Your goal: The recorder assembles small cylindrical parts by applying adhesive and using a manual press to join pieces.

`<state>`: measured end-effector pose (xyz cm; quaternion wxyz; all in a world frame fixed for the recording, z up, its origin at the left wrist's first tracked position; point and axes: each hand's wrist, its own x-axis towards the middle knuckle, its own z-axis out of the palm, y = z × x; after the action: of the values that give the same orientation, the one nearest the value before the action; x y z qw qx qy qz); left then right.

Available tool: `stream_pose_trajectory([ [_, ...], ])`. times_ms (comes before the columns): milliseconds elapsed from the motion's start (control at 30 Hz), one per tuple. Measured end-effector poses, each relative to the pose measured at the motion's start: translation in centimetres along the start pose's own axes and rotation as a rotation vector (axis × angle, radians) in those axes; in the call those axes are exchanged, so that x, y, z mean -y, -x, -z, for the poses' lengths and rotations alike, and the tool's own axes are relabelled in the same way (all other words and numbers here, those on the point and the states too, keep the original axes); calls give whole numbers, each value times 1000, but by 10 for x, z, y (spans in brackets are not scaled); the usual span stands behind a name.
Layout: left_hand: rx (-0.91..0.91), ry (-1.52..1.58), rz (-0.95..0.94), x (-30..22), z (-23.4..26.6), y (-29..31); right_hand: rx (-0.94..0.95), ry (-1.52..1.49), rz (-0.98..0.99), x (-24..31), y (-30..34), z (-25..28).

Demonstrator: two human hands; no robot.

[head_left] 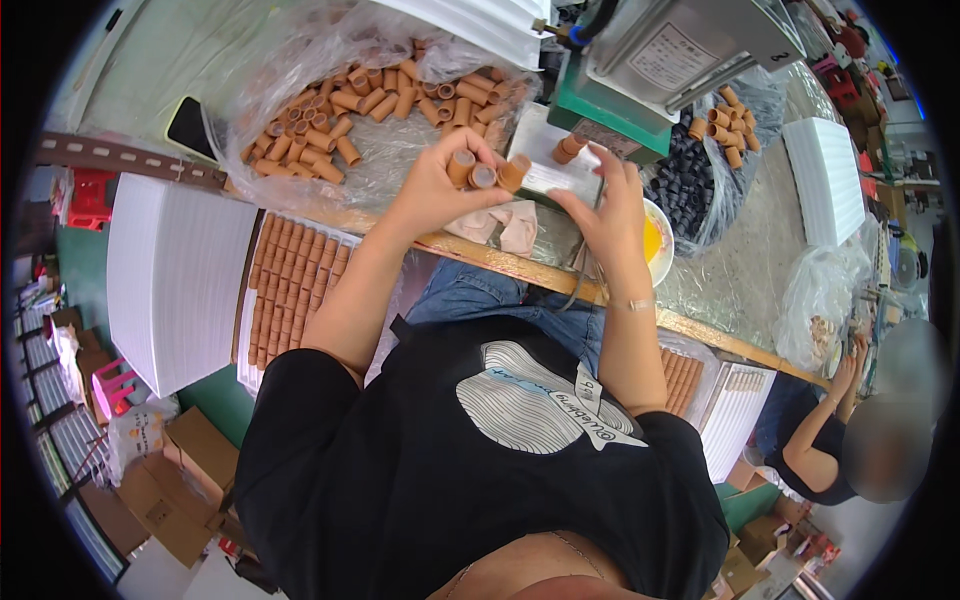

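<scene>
My left hand [438,185] is curled around a few short orange-brown tubes [459,170], their round ends facing up. Another such tube [514,173] juts out by its fingertips. My right hand [612,212] has thumb and index finger spread apart, with nothing seen between them. Just beyond that index fingertip a darker brown tube [568,149] stands at the metal plate [541,150] of a green-and-grey bench machine [597,108]. Pale pink cloth [517,228] lies at the table edge below my left hand.
Loose orange tubes [378,95] fill a plastic sheet at the far left, beside a phone [188,128]. To the right are black parts [684,188], more tubes [733,122], and a bowl with something yellow [652,238]. A tray of tubes [292,285] sits below left. Another person [820,450] works at right.
</scene>
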<state>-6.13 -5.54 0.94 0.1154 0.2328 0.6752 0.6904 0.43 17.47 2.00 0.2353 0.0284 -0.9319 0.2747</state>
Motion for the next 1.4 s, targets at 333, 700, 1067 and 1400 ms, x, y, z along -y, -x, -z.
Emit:
stream_pose_trajectory([
  [333, -74, -281, -117, -11, -18, 67, 326, -194, 69, 75, 29, 13],
  [700, -318, -587, -28, -17, 25, 206, 958, -247, 155, 125, 66, -37],
  [1067, -623, -801, 1264, 58, 263, 513, 1043, -239, 288, 152, 68, -38],
  [1400, -445, -720, 1202, 100, 295, 536, 1084, -130, 289, 172, 71, -39],
])
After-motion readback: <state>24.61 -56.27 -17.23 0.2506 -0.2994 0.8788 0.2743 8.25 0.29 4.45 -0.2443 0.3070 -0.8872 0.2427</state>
